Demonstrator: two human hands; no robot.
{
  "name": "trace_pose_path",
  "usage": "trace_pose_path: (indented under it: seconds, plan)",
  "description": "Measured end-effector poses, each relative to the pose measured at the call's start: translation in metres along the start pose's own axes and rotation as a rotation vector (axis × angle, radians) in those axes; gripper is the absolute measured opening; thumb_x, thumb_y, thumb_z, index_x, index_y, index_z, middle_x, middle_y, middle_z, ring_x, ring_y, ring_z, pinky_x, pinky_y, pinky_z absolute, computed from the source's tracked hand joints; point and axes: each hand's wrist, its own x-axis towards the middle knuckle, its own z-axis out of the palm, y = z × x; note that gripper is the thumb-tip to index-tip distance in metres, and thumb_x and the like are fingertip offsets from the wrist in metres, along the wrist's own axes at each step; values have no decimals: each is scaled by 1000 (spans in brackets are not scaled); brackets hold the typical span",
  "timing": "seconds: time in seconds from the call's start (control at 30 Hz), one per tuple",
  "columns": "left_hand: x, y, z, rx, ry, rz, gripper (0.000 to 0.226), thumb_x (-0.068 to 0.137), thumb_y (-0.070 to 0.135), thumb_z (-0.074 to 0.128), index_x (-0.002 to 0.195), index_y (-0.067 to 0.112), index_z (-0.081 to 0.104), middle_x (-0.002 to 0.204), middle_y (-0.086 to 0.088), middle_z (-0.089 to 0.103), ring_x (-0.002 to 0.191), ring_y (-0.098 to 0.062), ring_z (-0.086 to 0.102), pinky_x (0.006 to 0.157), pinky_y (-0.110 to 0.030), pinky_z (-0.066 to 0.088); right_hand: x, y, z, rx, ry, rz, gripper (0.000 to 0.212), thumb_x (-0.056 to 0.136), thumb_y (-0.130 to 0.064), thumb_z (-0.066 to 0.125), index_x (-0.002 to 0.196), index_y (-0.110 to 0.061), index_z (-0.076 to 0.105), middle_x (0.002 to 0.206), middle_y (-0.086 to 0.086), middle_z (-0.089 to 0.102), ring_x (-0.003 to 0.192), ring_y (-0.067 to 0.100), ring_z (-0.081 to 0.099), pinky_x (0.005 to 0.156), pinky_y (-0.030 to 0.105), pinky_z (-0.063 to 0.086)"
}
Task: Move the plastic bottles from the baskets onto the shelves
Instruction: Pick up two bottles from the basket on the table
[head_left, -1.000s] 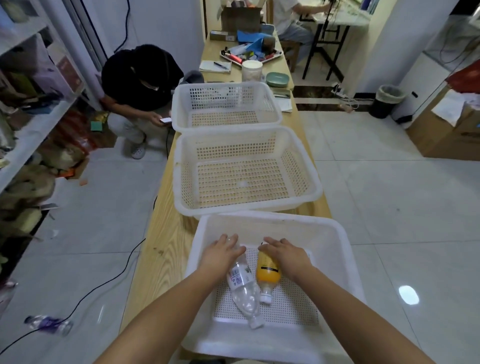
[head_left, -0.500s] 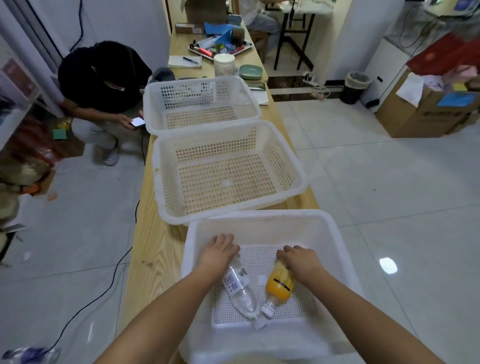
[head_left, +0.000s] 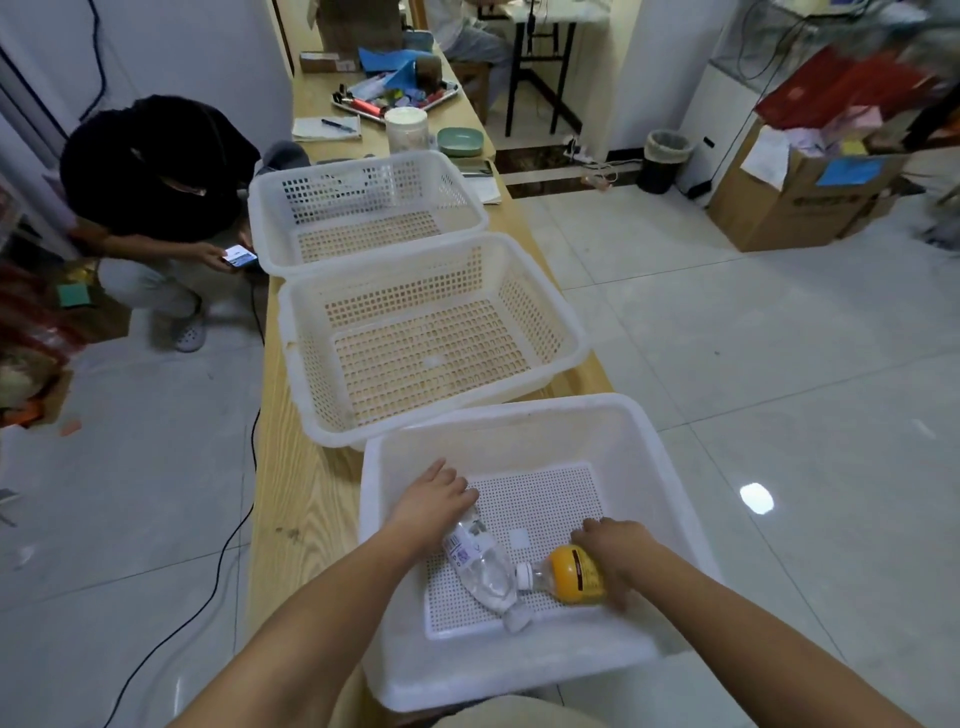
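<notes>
The nearest white basket (head_left: 670, 499) holds two lying plastic bottles. A clear bottle (head_left: 483, 569) with a white label and white cap points toward me; my left hand (head_left: 434, 499) is closed around its far end. An orange bottle (head_left: 571, 574) with a white cap lies on its side to the right, cap toward the clear bottle; my right hand (head_left: 613, 551) grips its base end. Both bottles still touch the basket floor.
Two more white baskets, a middle one (head_left: 566, 332) and a far one (head_left: 467, 197), stand empty on the long wooden table (head_left: 301, 499). A person (head_left: 150, 171) crouches with a phone left of the table. A cardboard box (head_left: 800, 202) and bin (head_left: 667, 161) stand at the right.
My right hand has swung the orange bottle to the right and turned it sideways. The left hand keeps its hold on the clear bottle. The view has shifted rightward.
</notes>
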Motion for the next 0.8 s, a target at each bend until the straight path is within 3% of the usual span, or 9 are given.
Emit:
trace_pose_path:
  seconds: [0.1, 0.17, 0.27, 0.33, 0.43, 0.5, 0.57, 0.7, 0.8]
  plan:
    - [-2, 0, -3, 66, 121, 42, 59, 50, 23, 84, 105, 19, 65, 103, -2, 64, 104, -24, 60, 108, -41, 38, -11, -2, 12, 172, 36, 37, 76, 68, -31, 79, 130, -20, 38, 127, 6, 49, 118, 25, 46, 91, 37, 46]
    - [-5, -1, -2, 93, 208, 74, 60, 29, 25, 88, 86, 24, 67, 85, 4, 64, 84, -20, 63, 94, -38, 49, -16, -5, 23, 282, 68, 95, 72, 65, -36, 78, 125, -22, 41, 124, 3, 52, 114, 23, 48, 89, 34, 47]
    - [-12, 1, -7, 122, 292, 69, 56, 34, 20, 86, 85, 23, 64, 82, 4, 60, 78, -19, 56, 87, -34, 38, -27, -9, 28, 582, 53, 186, 65, 54, -43, 76, 111, -29, 49, 110, -3, 60, 98, 17, 57, 76, 25, 49]
    - [-16, 4, -16, 156, 334, 29, 55, 35, 19, 85, 85, 21, 64, 81, 4, 59, 76, -18, 55, 82, -33, 41, -31, -9, 25, 774, 52, 186, 59, 47, -46, 76, 99, -32, 54, 99, -7, 63, 83, 11, 60, 64, 20, 46]
    - [-21, 7, -28, 172, 396, -62, 53, 32, 18, 85, 82, 18, 66, 78, 2, 59, 73, -19, 56, 72, -34, 49, -32, -7, 27, 1159, 171, 152, 71, 38, -43, 81, 103, -24, 59, 97, -5, 68, 85, 13, 65, 71, 29, 54]
    - [-23, 10, -38, 134, 434, -191, 51, 31, 19, 85, 78, 16, 65, 74, 1, 58, 70, -21, 55, 67, -34, 47, -45, -9, 21, 1363, 285, 136, 56, 49, -28, 85, 99, -19, 61, 90, -2, 69, 79, 14, 65, 75, 37, 57]
    - [-24, 13, -42, 65, 475, -302, 50, 35, 28, 87, 75, 15, 61, 73, 1, 58, 69, -22, 54, 63, -34, 43, -57, -11, 12, 1568, 356, 125, 46, 63, -16, 83, 99, -20, 56, 93, 3, 67, 81, 16, 64, 69, 32, 55]
    - [-35, 33, -62, -252, 457, -542, 47, 62, 51, 76, 88, 17, 56, 87, 3, 59, 83, -21, 54, 71, -33, 39, -63, -8, 2, 1833, 484, 120, 48, 68, -17, 82, 108, -18, 56, 104, 9, 68, 93, 24, 66, 76, 37, 55]
    - [-47, 61, -79, -747, 432, -697, 51, 62, 53, 79, 93, 21, 54, 87, 9, 58, 81, -15, 57, 60, -28, 42, -67, -8, -2, 1924, 564, 101, 45, 70, -16, 82, 109, -16, 59, 103, 9, 69, 92, 23, 67, 69, 34, 54]
